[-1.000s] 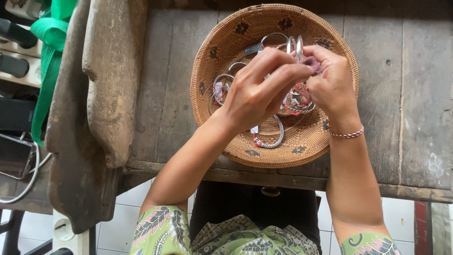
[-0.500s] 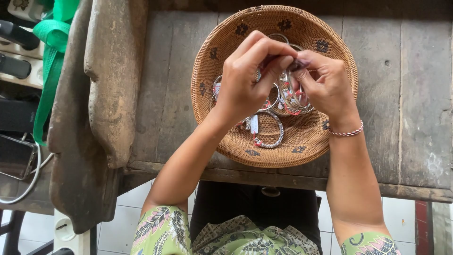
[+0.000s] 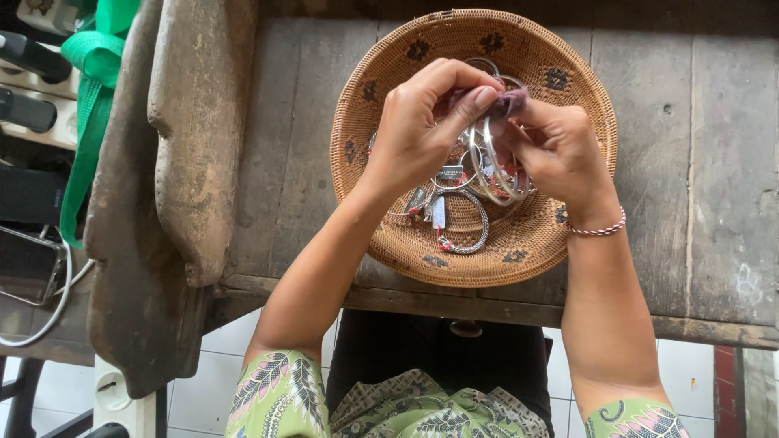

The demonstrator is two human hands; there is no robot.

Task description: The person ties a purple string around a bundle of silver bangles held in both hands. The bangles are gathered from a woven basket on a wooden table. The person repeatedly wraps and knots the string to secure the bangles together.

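Observation:
A round woven basket (image 3: 381, 89) sits on an old wooden table (image 3: 698, 178) and holds several silver bangles (image 3: 462, 223) with small tags. My left hand (image 3: 422, 122) and my right hand (image 3: 556, 150) meet over the basket's middle. Together they pinch a small purple cloth (image 3: 510, 101) against one or more silver bangles (image 3: 491, 162) held upright between the fingers. My right wrist wears a red and white beaded bracelet (image 3: 599, 229).
A thick weathered wooden slab (image 3: 187, 138) lies along the table's left side. Further left are a green strap (image 3: 93, 89), dark handles on a white rack (image 3: 28, 81), and a phone with a white cable (image 3: 32, 268). White floor tiles show below the table edge.
Both hands have drawn closer together above the basket, the purple cloth now pinched between the fingertips on the bangles. The view has shifted slightly.

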